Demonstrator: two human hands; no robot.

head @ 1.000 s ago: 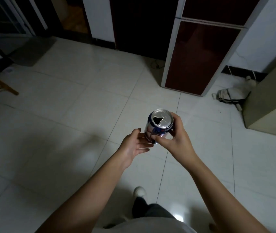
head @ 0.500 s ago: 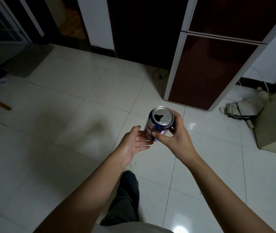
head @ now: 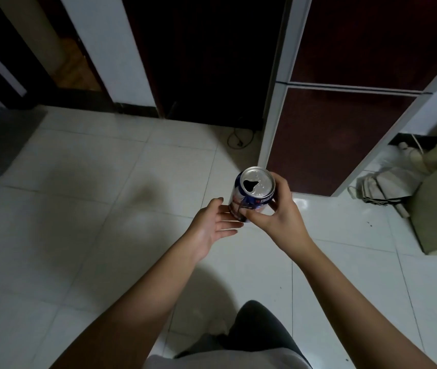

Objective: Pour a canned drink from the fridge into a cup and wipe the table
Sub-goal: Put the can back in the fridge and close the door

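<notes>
Near the fridge [head: 345,134], right hand [head: 278,217] grips the opened can [head: 252,194] upright against spilling, left hand [head: 212,225] open beside it.

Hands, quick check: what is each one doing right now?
Left hand: open, fingers straight, tips at the side of the can.
Right hand: holding the opened can, fingers and thumb curled round it.

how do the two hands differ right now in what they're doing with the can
The right hand grips the can, thumb and fingers curled round its side; the left hand only touches the can's lower side with straight, relaxed fingers. The right hand shows its back to the camera, the left hand its palm. Both meet at the opened, upright can above the tiled floor.
</notes>
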